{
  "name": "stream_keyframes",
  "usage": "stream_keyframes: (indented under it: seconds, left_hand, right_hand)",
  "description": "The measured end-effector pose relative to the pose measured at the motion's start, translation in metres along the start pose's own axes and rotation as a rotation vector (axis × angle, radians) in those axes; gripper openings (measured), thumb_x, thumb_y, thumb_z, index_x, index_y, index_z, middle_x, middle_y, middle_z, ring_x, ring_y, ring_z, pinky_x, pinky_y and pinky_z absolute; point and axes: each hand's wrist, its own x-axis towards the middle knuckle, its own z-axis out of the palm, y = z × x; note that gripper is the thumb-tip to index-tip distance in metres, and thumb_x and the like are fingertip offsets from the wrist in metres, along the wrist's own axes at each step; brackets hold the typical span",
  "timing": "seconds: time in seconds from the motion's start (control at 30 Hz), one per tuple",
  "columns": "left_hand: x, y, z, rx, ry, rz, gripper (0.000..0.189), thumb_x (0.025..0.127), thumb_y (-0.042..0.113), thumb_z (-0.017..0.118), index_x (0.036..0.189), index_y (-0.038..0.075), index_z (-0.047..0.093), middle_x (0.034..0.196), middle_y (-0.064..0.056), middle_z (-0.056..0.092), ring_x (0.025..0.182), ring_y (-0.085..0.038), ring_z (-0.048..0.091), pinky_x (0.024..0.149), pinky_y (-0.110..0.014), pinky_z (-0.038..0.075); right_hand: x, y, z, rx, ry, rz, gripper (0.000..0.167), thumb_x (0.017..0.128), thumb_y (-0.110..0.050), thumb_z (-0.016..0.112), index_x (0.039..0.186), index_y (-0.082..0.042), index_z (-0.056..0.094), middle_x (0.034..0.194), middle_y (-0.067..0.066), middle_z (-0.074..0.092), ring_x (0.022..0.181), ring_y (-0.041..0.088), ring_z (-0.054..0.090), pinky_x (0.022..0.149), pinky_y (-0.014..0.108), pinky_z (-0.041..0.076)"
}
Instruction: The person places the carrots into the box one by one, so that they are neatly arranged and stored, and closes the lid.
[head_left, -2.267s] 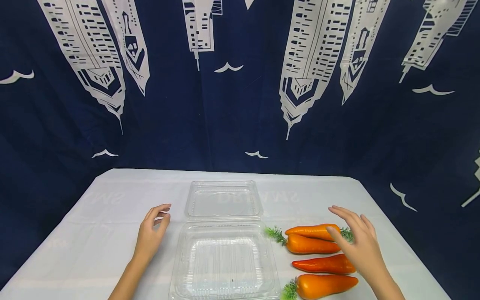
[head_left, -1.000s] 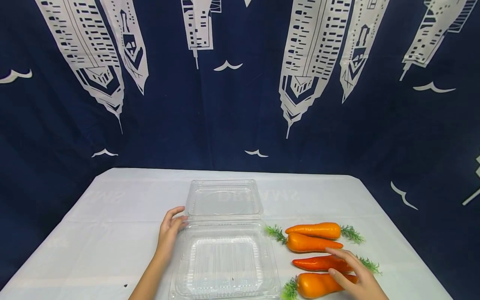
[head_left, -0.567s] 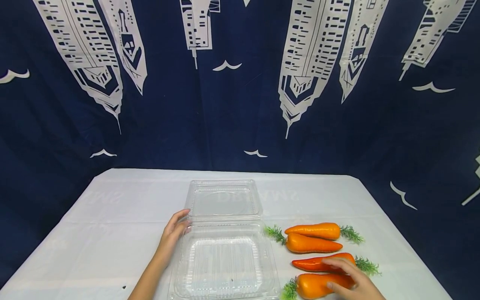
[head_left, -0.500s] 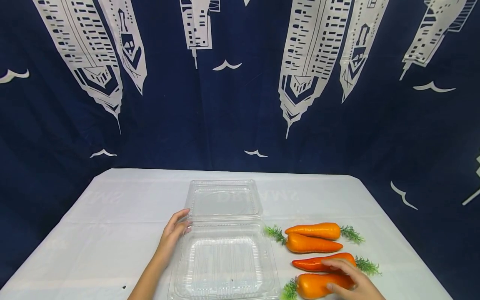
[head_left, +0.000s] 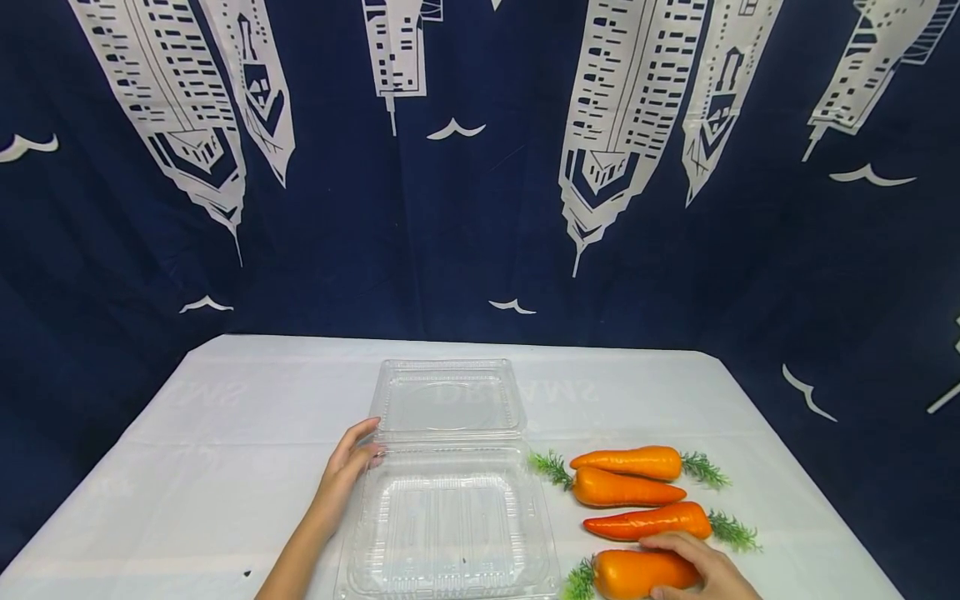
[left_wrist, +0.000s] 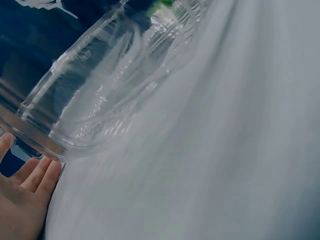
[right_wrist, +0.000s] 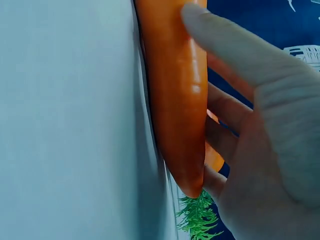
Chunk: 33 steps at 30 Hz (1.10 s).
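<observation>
A clear plastic clamshell container [head_left: 450, 533] lies opened flat, its lid [head_left: 450, 398] behind its base. At its left side, near the fold, my left hand [head_left: 345, 475] holds the rim between thumb and fingers. The left wrist view shows fingertips [left_wrist: 50, 172] right at the rim of the container [left_wrist: 100, 95]. My right hand [head_left: 708, 571] grips the nearest orange carrot [head_left: 633, 573], thumb on the near side and fingers over the far side. That carrot [right_wrist: 175, 90] fills the middle of the right wrist view, its tapered end toward the palm.
Beyond the gripped carrot lie a redder carrot [head_left: 652, 522] and two more orange ones, the middle carrot [head_left: 626, 487] and the farthest carrot [head_left: 630, 461], all with green tops. A white cloth [head_left: 187, 467] covers the table. Behind hangs a dark blue printed curtain [head_left: 480, 208].
My right hand has come down from above the carrots and closed around the nearest one, which has shifted slightly toward me. My left hand has moved right to the container's rim.
</observation>
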Motion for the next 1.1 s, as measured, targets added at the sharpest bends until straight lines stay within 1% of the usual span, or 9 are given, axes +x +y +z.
stream_keyframes:
  seconds: [0.07, 0.1, 0.17, 0.23, 0.37, 0.77, 0.93, 1.07, 1.1]
  left_hand:
    - [0.0, 0.001, 0.0, 0.003, 0.0, 0.004, 0.042, 0.093, 0.022, 0.042, 0.135, 0.015, 0.037, 0.143, -0.011, 0.029, 0.108, -0.016, 0.051, 0.088, -0.014, 0.042]
    - [-0.001, 0.001, 0.0, 0.009, -0.002, 0.008, 0.042, 0.093, 0.022, 0.042, 0.135, 0.014, 0.037, 0.143, -0.012, 0.028, 0.108, -0.016, 0.051, 0.088, -0.014, 0.042]
    - [-0.001, 0.001, 0.0, 0.015, -0.007, 0.013, 0.043, 0.093, 0.022, 0.041, 0.135, 0.014, 0.036, 0.143, -0.013, 0.028, 0.108, -0.017, 0.051, 0.088, -0.015, 0.042]
    - [-0.001, 0.001, 0.0, 0.019, -0.014, 0.016, 0.043, 0.094, 0.022, 0.041, 0.135, 0.014, 0.036, 0.143, -0.013, 0.028, 0.108, -0.017, 0.05, 0.089, -0.016, 0.042]
    - [0.0, 0.0, 0.0, 0.01, -0.021, 0.014, 0.042, 0.094, 0.023, 0.041, 0.135, 0.016, 0.036, 0.142, -0.012, 0.029, 0.107, -0.016, 0.05, 0.089, -0.018, 0.043]
    - [0.002, -0.003, 0.0, 0.004, -0.02, 0.023, 0.041, 0.094, 0.023, 0.042, 0.134, 0.016, 0.036, 0.141, -0.012, 0.03, 0.106, -0.017, 0.051, 0.088, -0.019, 0.044]
    - [0.003, -0.003, 0.001, 0.001, -0.019, 0.023, 0.041, 0.094, 0.022, 0.042, 0.134, 0.016, 0.037, 0.14, -0.011, 0.031, 0.104, -0.014, 0.052, 0.088, -0.02, 0.044]
    - [0.003, -0.003, 0.001, 0.001, -0.013, 0.015, 0.041, 0.093, 0.021, 0.043, 0.134, 0.017, 0.037, 0.141, -0.01, 0.032, 0.103, -0.013, 0.051, 0.088, -0.02, 0.044]
    - [0.003, -0.003, 0.001, 0.003, -0.013, 0.013, 0.041, 0.093, 0.021, 0.043, 0.134, 0.017, 0.037, 0.141, -0.01, 0.032, 0.103, -0.013, 0.051, 0.088, -0.02, 0.044]
  right_hand:
    - [-0.007, -0.008, 0.008, -0.117, 0.137, 0.027, 0.05, 0.071, -0.044, 0.072, 0.117, -0.037, 0.053, 0.114, -0.021, 0.055, 0.095, -0.012, 0.046, 0.072, 0.011, 0.043]
    - [-0.012, -0.013, 0.011, -0.187, 0.188, 0.105, 0.052, 0.064, -0.055, 0.072, 0.112, -0.044, 0.054, 0.111, -0.029, 0.052, 0.094, -0.016, 0.041, 0.071, 0.008, 0.04]
    - [-0.017, -0.017, 0.018, -0.25, 0.275, 0.165, 0.056, 0.058, -0.062, 0.071, 0.109, -0.048, 0.053, 0.11, -0.031, 0.051, 0.094, -0.016, 0.039, 0.073, 0.004, 0.037]
    - [-0.02, -0.019, 0.024, -0.268, 0.334, 0.215, 0.063, 0.053, -0.067, 0.07, 0.11, -0.05, 0.051, 0.112, -0.032, 0.05, 0.098, -0.016, 0.036, 0.076, 0.0, 0.032]
    - [-0.022, -0.018, 0.031, -0.271, 0.401, 0.209, 0.074, 0.047, -0.069, 0.072, 0.114, -0.047, 0.05, 0.116, -0.029, 0.05, 0.104, -0.015, 0.032, 0.081, -0.003, 0.021]
    - [-0.02, -0.014, 0.029, -0.274, 0.358, 0.157, 0.069, 0.052, -0.067, 0.072, 0.114, -0.047, 0.05, 0.113, -0.032, 0.052, 0.102, -0.015, 0.035, 0.08, -0.001, 0.022]
    - [-0.022, -0.008, 0.028, -0.251, 0.357, 0.002, 0.076, 0.054, -0.055, 0.078, 0.121, -0.037, 0.05, 0.114, -0.024, 0.054, 0.101, -0.013, 0.041, 0.081, -0.002, 0.025]
    - [-0.024, -0.009, 0.025, -0.246, 0.35, -0.025, 0.075, 0.057, -0.054, 0.078, 0.124, -0.036, 0.048, 0.114, -0.023, 0.053, 0.097, -0.01, 0.046, 0.078, -0.003, 0.028]
    - [-0.021, -0.008, 0.021, -0.222, 0.317, -0.051, 0.068, 0.061, -0.048, 0.078, 0.122, -0.035, 0.049, 0.112, -0.023, 0.054, 0.094, -0.008, 0.047, 0.076, -0.001, 0.031]
